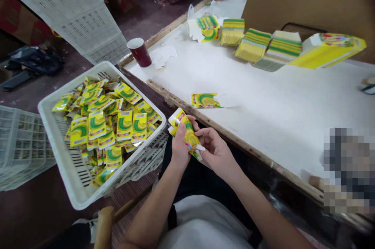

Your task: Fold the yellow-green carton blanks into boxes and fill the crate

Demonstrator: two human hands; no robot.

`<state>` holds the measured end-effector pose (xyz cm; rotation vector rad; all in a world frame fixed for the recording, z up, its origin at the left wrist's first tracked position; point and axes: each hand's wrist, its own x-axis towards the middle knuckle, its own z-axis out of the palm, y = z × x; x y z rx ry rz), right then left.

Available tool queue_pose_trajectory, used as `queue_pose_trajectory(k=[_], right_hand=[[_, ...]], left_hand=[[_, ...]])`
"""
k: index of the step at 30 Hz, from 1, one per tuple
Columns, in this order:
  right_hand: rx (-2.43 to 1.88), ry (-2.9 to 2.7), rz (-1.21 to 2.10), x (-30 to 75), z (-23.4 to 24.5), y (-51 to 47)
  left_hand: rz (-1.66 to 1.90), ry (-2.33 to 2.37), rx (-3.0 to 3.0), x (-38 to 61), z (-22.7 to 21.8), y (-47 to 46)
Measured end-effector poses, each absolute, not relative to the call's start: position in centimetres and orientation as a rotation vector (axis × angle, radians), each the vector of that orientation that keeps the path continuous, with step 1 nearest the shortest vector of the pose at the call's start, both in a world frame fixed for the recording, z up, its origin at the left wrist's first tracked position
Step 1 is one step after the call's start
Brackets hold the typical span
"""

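A small yellow and green printed carton [190,135] is held at a tilt over my lap, just off the table's wooden edge. My left hand [181,145] grips it, thumb across its front face. At its lower end, the fingers of my right hand [215,147] pinch a white flap. The flap at the upper end stands out. On the table beyond lies a flat yellow and green carton blank [205,100]. To my left, a white plastic basket [55,171] holds many cartons [98,124] of the same print.
Stacks of flat cartons [253,45] line the far side of the white table [263,104], beside a yellow box [331,51]. A maroon mug [140,52] stands near the table's left corner by paper scraps [165,55]. More white crates [23,143] are at left.
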<state>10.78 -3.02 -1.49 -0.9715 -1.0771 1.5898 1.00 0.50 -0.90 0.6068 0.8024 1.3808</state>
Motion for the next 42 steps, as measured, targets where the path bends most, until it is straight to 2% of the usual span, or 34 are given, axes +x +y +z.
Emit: queue_pose_trajectory(k=[20, 31, 34, 39, 42], right_hand=[[-0.965, -1.081, 1.603, 10.8, -1.2, -3.1], [-1.065, -1.316, 1.481, 10.1, -0.3, -3.9], [-1.119, -1.410, 1.368, 10.1, -0.5, -4.1], [-1.215, -1.687, 0.872, 9.9, -1.4, -4.5], [-1.224, -1.732, 0.839, 9.7, -1.6, -4.7]], left_hand=[[1.398, 0.716, 0.576, 0.9, -1.2, 0.4], [1.504, 0.705, 0.579, 0.6, -1.0, 0.0], [1.501, 0.724, 0.549, 0.6, -1.1, 0.0], [1.538, 0.781, 0.518, 0.9, -1.1, 0.1], [1.542, 0.814, 0.514, 1.0, -1.2, 0.1]])
